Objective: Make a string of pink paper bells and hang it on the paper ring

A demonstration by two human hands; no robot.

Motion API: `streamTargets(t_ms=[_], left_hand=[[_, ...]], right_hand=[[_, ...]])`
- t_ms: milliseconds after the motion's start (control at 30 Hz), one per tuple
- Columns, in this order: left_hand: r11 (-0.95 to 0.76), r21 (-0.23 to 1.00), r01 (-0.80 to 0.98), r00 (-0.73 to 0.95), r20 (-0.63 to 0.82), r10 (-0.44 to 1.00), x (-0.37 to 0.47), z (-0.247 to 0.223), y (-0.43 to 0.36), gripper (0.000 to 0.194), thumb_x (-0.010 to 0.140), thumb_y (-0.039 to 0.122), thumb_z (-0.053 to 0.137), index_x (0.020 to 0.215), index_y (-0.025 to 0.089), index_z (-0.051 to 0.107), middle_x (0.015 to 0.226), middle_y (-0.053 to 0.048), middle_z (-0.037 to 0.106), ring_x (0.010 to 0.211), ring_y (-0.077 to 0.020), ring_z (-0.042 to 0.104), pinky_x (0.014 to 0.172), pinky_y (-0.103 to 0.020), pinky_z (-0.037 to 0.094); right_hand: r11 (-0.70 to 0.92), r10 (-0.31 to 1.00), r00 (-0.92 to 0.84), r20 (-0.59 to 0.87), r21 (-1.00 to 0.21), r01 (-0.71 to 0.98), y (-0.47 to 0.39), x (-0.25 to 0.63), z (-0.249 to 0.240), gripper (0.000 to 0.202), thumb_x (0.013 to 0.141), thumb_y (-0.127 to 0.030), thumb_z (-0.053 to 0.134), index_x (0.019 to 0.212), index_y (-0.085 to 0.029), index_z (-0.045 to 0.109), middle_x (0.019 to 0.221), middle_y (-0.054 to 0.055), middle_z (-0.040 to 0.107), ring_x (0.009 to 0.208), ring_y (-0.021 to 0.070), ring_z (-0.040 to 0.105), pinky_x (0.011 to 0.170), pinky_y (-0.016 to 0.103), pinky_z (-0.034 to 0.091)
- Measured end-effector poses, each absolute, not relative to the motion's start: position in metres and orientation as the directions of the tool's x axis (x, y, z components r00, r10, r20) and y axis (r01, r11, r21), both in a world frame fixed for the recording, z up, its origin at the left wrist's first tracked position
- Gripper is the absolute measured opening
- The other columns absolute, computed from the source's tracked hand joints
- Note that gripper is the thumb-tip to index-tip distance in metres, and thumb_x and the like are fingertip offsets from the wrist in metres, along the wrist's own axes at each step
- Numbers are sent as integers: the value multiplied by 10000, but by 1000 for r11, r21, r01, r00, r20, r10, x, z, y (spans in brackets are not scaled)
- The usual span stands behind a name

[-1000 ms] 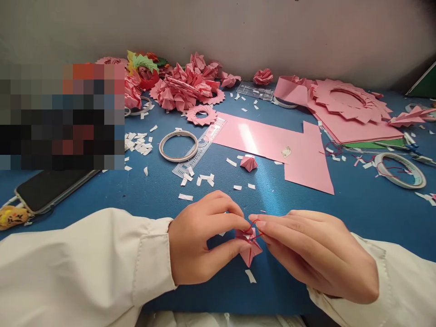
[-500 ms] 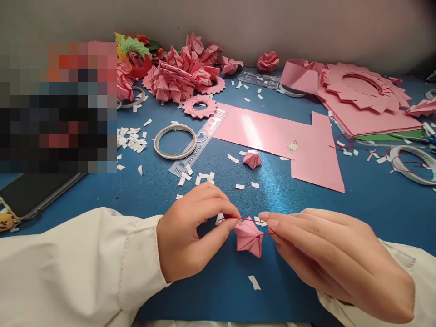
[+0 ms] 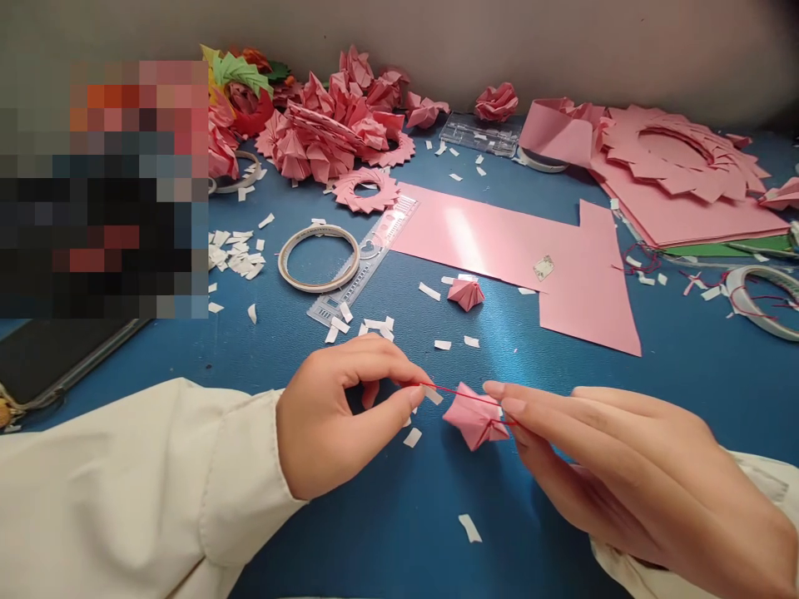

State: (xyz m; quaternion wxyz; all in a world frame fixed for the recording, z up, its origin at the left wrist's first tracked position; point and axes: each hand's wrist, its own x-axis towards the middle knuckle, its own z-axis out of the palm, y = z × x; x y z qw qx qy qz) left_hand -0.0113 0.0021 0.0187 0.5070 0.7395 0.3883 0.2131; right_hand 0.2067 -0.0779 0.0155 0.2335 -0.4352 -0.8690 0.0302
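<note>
A thin red string (image 3: 459,393) runs between my two hands. My left hand (image 3: 349,416) pinches one end of it between thumb and forefinger. Further right, my right hand (image 3: 637,466) closes thumb and fingers on the string. From the string by my right fingertips hangs a small folded pink paper star (image 3: 471,418), pleated like a little umbrella. The star is just above the blue table. Beyond my hands lies a second pleated pink paper piece (image 3: 465,294).
A tape roll (image 3: 320,258) rests on a clear ruler (image 3: 368,258). Cut pink paper (image 3: 499,225) lies mid-table, with white paper scraps (image 3: 237,254) scattered around. Folded pink flowers (image 3: 325,133) are heaped at the back. A phone (image 3: 68,366) sits left; another tape roll (image 3: 758,299) is right.
My left hand has moved left, drawing the string longer between the hands. The hanging star has shifted right, toward my right fingertips, and turned. The view has shifted slightly.
</note>
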Motion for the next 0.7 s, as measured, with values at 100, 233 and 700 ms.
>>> streamTargets(t_ms=[100,233,700], left_hand=[[-101,933,344,568,-121,814,-9,21,4,148,756,149,568,728,122,711,686,-35,644,621,-126,546,537,-226,422],[-18,946,322,533,-166,830,-9,22,7,140,738,189,585,701,135,708,663,-35,646,619,-141,554,541,-236,424],[141,940,311,531,-295,794,-2,23,-3,141,714,217,595,630,170,698,565,12,593,535,-109,475,483,-236,336]], right_hand=[[614,778,-519,353,-257,746,-79,210,12,377,832,-44,540,1194,-121,469,1044,71,691,671,100,637,519,241,444],[634,759,-531,377,-241,735,-81,210,12,347,825,-51,552,1161,-106,489,1021,79,697,609,97,593,519,263,435],[574,799,-339,496,-466,673,-75,178,8,118,867,-118,484,958,-123,560,600,2,643,437,71,473,438,213,380]])
